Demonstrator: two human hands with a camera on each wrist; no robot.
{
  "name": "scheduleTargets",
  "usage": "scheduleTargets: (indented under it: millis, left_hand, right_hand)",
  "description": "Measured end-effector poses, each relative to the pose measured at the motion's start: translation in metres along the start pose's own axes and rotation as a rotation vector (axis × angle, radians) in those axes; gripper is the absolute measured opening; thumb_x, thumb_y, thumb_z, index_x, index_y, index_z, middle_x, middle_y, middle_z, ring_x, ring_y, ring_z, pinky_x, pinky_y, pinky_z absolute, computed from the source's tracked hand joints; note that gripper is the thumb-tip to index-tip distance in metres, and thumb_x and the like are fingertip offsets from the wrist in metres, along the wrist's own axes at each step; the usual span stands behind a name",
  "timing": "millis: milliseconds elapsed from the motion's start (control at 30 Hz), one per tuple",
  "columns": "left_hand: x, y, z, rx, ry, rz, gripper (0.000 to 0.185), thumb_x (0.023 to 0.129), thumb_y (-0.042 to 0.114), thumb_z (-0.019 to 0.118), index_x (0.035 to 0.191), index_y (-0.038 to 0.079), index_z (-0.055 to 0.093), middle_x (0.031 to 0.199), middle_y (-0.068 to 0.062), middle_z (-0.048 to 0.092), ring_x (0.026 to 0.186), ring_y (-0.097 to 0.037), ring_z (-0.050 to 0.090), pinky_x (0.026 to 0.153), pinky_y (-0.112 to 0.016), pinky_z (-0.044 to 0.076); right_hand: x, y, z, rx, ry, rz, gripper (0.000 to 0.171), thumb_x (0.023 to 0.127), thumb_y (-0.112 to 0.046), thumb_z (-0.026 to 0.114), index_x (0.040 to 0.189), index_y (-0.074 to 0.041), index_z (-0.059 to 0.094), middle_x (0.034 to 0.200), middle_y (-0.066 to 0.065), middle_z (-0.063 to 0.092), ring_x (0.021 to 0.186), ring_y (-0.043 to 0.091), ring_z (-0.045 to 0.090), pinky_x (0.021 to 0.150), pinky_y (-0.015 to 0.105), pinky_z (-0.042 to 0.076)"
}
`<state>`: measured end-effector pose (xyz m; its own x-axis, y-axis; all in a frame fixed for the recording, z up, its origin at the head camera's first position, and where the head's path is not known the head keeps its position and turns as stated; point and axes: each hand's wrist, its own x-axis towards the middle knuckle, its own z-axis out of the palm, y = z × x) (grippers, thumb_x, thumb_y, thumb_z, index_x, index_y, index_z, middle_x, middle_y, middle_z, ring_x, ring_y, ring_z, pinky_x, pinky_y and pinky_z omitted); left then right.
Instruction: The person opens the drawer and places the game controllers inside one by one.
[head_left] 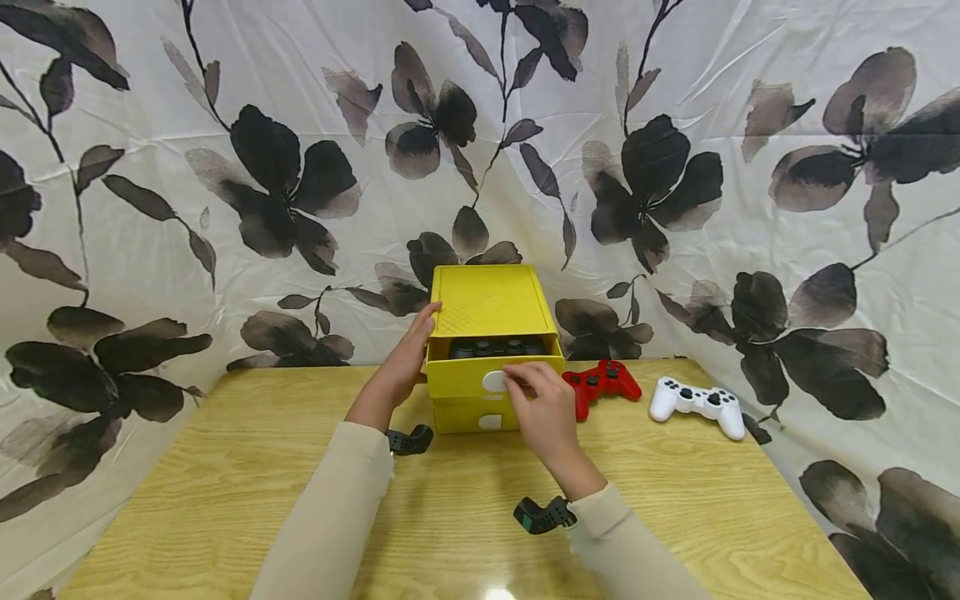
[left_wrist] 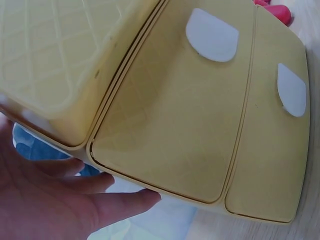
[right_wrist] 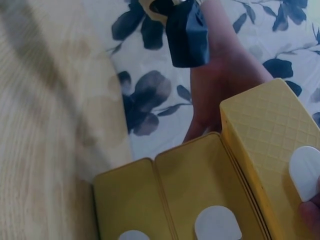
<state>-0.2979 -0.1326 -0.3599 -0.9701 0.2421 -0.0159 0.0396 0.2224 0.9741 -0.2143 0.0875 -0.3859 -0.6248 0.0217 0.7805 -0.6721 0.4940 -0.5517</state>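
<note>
A yellow drawer box stands at the back of the table, its top drawer pulled partly out. Inside that drawer lies a black game controller, mostly hidden under the box top. My right hand pinches the drawer's white handle with thumb and fingers. Against the box's left side rests my left hand, its fingers fairly straight along the edge. Below, the closed middle drawer and bottom drawer each have a white handle.
A red game controller lies just right of the box, close to my right hand. Farther right is a white game controller. Behind the wooden table hangs a floral cloth. Each wrist wears a black camera mount.
</note>
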Motion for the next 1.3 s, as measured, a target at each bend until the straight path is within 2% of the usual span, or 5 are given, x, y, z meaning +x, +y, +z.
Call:
scheduleTargets:
  millis: [300, 600, 967, 1133, 1300]
  left_hand:
    - [-0.002, 0.001, 0.000, -0.002, -0.009, 0.005, 0.053, 0.100, 0.062, 0.020, 0.150, 0.049, 0.012, 0.164, 0.002, 0.003, 0.149, -0.040, 0.011, 0.105, -0.074, 0.026]
    - [-0.002, 0.002, -0.001, -0.002, -0.013, -0.011, 0.053, 0.099, 0.063, 0.021, 0.150, 0.051, 0.012, 0.164, 0.004, 0.000, 0.149, -0.043, 0.008, 0.104, -0.075, 0.025]
    - [-0.020, 0.025, 0.002, -0.011, -0.042, -0.019, 0.052, 0.106, 0.045, 0.018, 0.155, 0.035, 0.007, 0.165, -0.005, -0.002, 0.146, -0.050, 0.008, 0.103, -0.076, 0.025]
    - [-0.008, 0.012, 0.000, -0.003, -0.024, -0.043, 0.051, 0.104, 0.053, 0.019, 0.153, 0.043, 0.009, 0.165, 0.000, -0.002, 0.147, -0.048, 0.008, 0.102, -0.076, 0.027]
    - [-0.005, 0.006, 0.001, 0.001, -0.013, -0.033, 0.052, 0.101, 0.061, 0.020, 0.150, 0.049, 0.012, 0.164, 0.004, -0.002, 0.148, -0.047, 0.008, 0.102, -0.076, 0.028]
  right_hand:
    - [0.006, 0.005, 0.006, -0.026, 0.003, -0.018, 0.014, 0.084, -0.003, 0.074, 0.097, -0.003, 0.076, 0.093, 0.010, 0.069, 0.078, 0.020, 0.071, 0.068, 0.027, 0.059]
    - [0.014, 0.010, 0.011, -0.039, -0.001, 0.009, 0.014, 0.083, -0.004, 0.075, 0.097, -0.004, 0.076, 0.093, 0.010, 0.070, 0.081, 0.021, 0.071, 0.066, 0.029, 0.060]
    - [0.022, 0.016, 0.014, -0.065, -0.027, 0.002, 0.012, 0.084, -0.005, 0.074, 0.096, -0.004, 0.076, 0.092, 0.010, 0.069, 0.082, 0.021, 0.070, 0.066, 0.028, 0.059]
    - [0.025, 0.018, 0.015, -0.083, -0.043, 0.008, 0.011, 0.086, -0.005, 0.072, 0.096, -0.004, 0.076, 0.093, 0.010, 0.069, 0.082, 0.021, 0.070, 0.067, 0.028, 0.059]
    - [0.027, 0.019, 0.017, -0.094, -0.046, 0.018, 0.011, 0.086, -0.004, 0.072, 0.096, -0.004, 0.076, 0.094, 0.010, 0.069, 0.082, 0.021, 0.070, 0.068, 0.028, 0.060]
